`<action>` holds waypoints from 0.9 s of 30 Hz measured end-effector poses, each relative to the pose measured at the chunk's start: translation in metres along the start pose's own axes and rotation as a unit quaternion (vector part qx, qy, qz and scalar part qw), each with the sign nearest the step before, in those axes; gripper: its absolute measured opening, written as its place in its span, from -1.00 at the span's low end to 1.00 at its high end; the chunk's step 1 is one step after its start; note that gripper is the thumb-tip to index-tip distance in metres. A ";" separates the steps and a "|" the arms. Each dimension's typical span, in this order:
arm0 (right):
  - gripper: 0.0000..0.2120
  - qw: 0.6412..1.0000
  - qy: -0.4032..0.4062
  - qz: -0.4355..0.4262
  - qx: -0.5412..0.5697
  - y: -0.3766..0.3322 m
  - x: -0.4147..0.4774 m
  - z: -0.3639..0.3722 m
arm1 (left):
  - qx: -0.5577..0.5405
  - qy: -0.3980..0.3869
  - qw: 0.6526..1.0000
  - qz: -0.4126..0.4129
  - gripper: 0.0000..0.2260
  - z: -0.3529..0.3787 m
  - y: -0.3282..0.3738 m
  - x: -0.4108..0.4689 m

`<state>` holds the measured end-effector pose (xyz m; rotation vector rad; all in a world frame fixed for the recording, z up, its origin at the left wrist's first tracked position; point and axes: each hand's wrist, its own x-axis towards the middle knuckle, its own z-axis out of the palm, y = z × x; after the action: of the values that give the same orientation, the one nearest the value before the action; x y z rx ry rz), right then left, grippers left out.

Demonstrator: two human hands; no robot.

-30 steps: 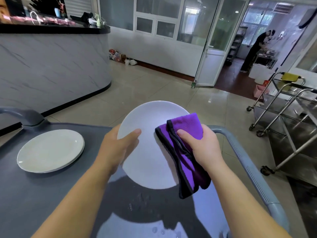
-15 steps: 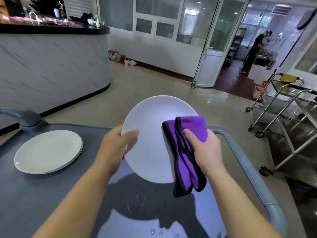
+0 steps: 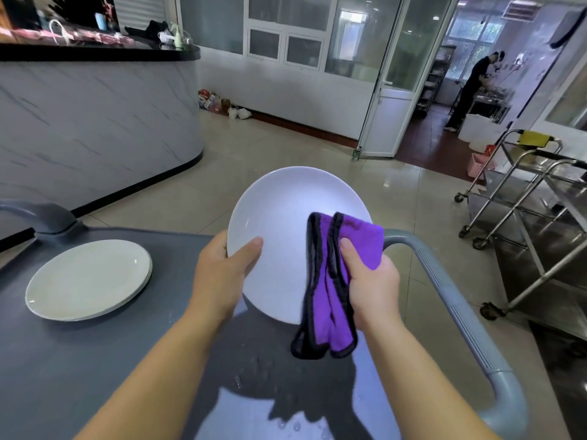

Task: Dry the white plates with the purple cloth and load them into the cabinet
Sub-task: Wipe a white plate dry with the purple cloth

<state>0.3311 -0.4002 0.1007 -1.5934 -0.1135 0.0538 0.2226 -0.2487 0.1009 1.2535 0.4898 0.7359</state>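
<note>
While the round white ceramic plate (image 3: pixel 279 236) is held up above the dark grey cart worktop (image 3: pixel 79 360), it is tilted so its hollow face looks back toward the wearer and its top rim leans away, toward the tiled floor (image 3: pixel 254 160). The left hand (image 3: pixel 222 274) clamps the plate's left edge, thumb lying across the face and the other fingers hidden behind the rim. On the plate's right side, the right hand (image 3: pixel 371 287) presses the folded purple cloth with black trim (image 3: pixel 330 281) against the face, thumb on top of the fabric and fingers wrapped behind it. The cloth's long axis runs nearly top to bottom: its upper end lies flat on the plate, and its lower end hangs free below the plate's bottom rim. To the left, well apart from both hands, a small stack of round white plates (image 3: pixel 89 281) rests flat on the worktop. Water drops (image 3: pixel 286 423) bead on the worktop near the wearer, below the cloth. A grey curved cart handle (image 3: pixel 451 300) runs past the right wrist.
</note>
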 end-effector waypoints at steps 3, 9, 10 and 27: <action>-0.78 0.987 -0.061 -0.089 -0.117 -0.027 0.013 -0.010 | 0.005 -0.057 0.998 -0.011 -0.73 -0.008 0.013 0.008; -0.72 0.994 0.015 -0.094 -0.057 -0.028 0.001 0.003 | -0.019 0.085 0.995 0.051 -0.89 0.012 0.017 0.008; -0.70 0.997 0.047 -0.066 -0.014 -0.019 -0.008 0.009 | -0.033 0.098 0.993 0.054 -0.89 0.015 0.015 0.005; -0.70 0.995 0.024 -0.082 -0.046 -0.038 -0.001 0.002 | -0.053 0.082 0.994 0.058 -0.90 0.016 0.024 0.006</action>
<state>0.3282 -0.3970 0.1384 -1.6698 -0.2122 -0.1196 0.2327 -0.2521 0.1289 1.1349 0.5074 0.9573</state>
